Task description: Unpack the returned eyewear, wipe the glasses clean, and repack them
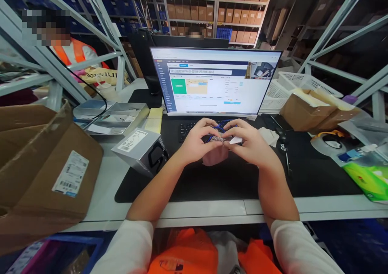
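Observation:
My left hand [197, 142] and my right hand [250, 142] meet over the black desk mat [212, 181], in front of the keyboard [186, 129]. Between their fingertips they pinch a small bundle [218, 138] with blue cord and a crinkled grey-pink part. A small white tag [235, 140] sticks out by my right fingers. A pinkish pouch [214, 156] hangs below the bundle. Both hands are closed on it. The monitor [212, 82] stands just behind, showing a web form.
A grey product box [138, 148] lies left of my hands, with open grey trays [112, 118] behind it. A large cardboard box [39, 165] fills the left edge. At right are a brown carton [315, 110], white baskets [300, 82], a tape roll [329, 142] and a green packet [368, 175]. Another person in an orange vest [72, 51] sits at back left.

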`<move>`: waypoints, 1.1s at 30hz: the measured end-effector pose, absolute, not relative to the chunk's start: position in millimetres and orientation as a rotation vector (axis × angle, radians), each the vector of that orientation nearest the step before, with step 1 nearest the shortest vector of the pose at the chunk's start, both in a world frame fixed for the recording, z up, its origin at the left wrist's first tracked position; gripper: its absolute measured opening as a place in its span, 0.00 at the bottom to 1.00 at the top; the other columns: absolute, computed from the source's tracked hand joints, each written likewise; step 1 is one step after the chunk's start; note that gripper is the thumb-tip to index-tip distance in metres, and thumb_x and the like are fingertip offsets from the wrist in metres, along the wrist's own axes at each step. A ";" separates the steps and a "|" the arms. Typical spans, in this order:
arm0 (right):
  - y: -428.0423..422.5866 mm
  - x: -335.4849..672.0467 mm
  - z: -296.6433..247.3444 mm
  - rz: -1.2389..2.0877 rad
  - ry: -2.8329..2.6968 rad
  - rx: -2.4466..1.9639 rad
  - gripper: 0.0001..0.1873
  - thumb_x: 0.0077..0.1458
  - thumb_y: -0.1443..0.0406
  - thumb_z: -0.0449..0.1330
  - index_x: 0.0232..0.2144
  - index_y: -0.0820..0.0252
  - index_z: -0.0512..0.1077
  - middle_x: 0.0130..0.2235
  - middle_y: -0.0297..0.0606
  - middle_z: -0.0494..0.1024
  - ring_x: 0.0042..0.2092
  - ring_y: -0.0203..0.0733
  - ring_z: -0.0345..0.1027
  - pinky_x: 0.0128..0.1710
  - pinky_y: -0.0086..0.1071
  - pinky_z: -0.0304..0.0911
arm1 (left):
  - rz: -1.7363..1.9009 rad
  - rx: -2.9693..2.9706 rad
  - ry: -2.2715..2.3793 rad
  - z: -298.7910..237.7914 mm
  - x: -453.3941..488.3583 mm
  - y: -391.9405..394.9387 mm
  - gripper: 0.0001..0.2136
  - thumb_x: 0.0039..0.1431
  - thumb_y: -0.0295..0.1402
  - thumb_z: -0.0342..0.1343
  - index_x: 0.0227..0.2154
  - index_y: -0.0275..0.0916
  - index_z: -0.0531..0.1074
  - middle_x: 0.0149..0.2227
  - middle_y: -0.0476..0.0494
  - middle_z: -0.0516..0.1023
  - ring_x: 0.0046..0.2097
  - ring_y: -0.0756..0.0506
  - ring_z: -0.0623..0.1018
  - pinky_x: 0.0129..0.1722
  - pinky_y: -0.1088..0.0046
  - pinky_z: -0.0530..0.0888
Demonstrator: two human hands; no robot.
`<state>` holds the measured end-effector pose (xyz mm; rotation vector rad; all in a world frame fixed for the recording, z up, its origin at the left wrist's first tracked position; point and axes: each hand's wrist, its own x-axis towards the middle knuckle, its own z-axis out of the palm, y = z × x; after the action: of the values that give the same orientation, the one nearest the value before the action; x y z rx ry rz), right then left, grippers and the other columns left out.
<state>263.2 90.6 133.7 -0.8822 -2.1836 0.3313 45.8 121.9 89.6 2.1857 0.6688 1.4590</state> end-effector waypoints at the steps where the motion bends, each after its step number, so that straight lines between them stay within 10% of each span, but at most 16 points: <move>1: 91.4 263.7 133.4 0.336 -2.198 -0.883 0.11 0.58 0.69 0.63 0.42 0.51 0.78 0.48 0.40 0.75 0.51 0.46 0.73 0.53 0.41 0.69 | 1.460 2.201 0.681 89.1 44.8 122.2 0.08 0.57 0.40 0.68 0.35 0.43 0.79 0.50 0.40 0.75 0.54 0.41 0.78 0.58 0.58 0.75; 12: 97.1 268.1 132.8 0.561 -2.310 -0.783 0.07 0.48 0.73 0.62 0.30 0.56 0.74 0.42 0.37 0.71 0.42 0.40 0.69 0.41 0.33 0.65 | 1.221 2.443 0.730 100.7 31.2 116.2 0.14 0.56 0.48 0.67 0.28 0.43 0.77 0.60 0.39 0.72 0.70 0.33 0.62 0.69 0.45 0.62; 23: 101.4 280.8 138.5 0.379 -2.133 -0.915 0.04 0.53 0.64 0.66 0.27 0.55 0.80 0.43 0.40 0.73 0.41 0.43 0.70 0.42 0.38 0.65 | 1.459 2.386 0.917 103.5 20.9 117.3 0.16 0.61 0.47 0.62 0.25 0.41 0.75 0.39 0.43 0.75 0.42 0.43 0.76 0.44 0.63 0.75; 29: 91.0 281.5 144.3 0.419 -2.220 -1.052 0.21 0.62 0.55 0.61 0.19 0.58 0.74 0.28 0.35 0.71 0.29 0.36 0.65 0.32 0.34 0.60 | 1.412 2.383 0.995 102.0 20.4 119.4 0.09 0.65 0.37 0.60 0.32 0.40 0.81 0.33 0.47 0.79 0.35 0.48 0.78 0.37 0.70 0.75; 33: 85.6 278.5 142.5 0.240 -2.054 -1.111 0.07 0.60 0.61 0.64 0.36 0.55 0.81 0.29 0.34 0.77 0.31 0.39 0.69 0.32 0.33 0.61 | 1.525 2.390 0.884 101.8 22.9 118.1 0.05 0.64 0.32 0.60 0.36 0.40 0.82 0.38 0.45 0.82 0.40 0.48 0.80 0.42 0.72 0.77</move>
<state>278.5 85.6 142.5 -1.1111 -2.0536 0.2401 22.9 118.1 101.8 2.3905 0.8835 1.5249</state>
